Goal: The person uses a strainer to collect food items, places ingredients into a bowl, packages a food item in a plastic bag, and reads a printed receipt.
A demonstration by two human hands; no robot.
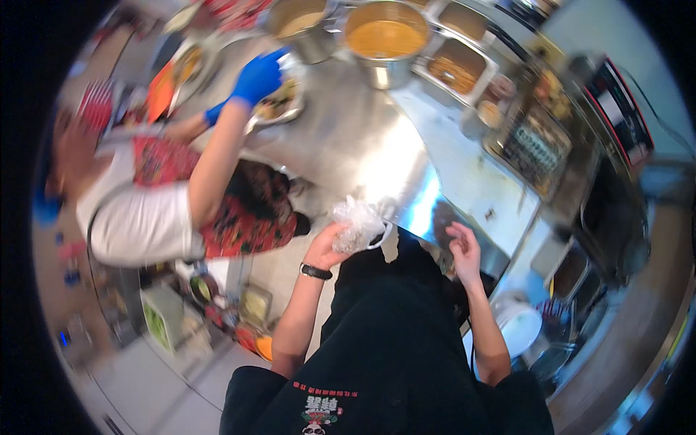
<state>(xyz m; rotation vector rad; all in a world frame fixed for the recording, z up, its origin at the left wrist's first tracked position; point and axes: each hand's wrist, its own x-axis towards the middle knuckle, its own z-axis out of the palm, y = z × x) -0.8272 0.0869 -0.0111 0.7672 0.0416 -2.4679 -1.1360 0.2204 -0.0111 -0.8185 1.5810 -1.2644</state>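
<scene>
My left hand (326, 246) holds a crumpled clear plastic bag (356, 223) in front of my waist. A white curved strip or rim (384, 237) shows at the bag's right side; what the bag contains is too blurred to tell. Held in the air near the counter's front edge, my right hand (464, 247) has its fingers partly spread and nothing in them. Just beyond both hands lies the stainless steel counter (348, 141), with a bright glare on its surface.
A co-worker's blue-gloved hand (258, 79) reaches over a bowl of food (280, 103) at the left. Along the back stand a metal pot of orange liquid (387, 38) and a steel pan of food (457, 70). White bowls (516, 326) sit at my right.
</scene>
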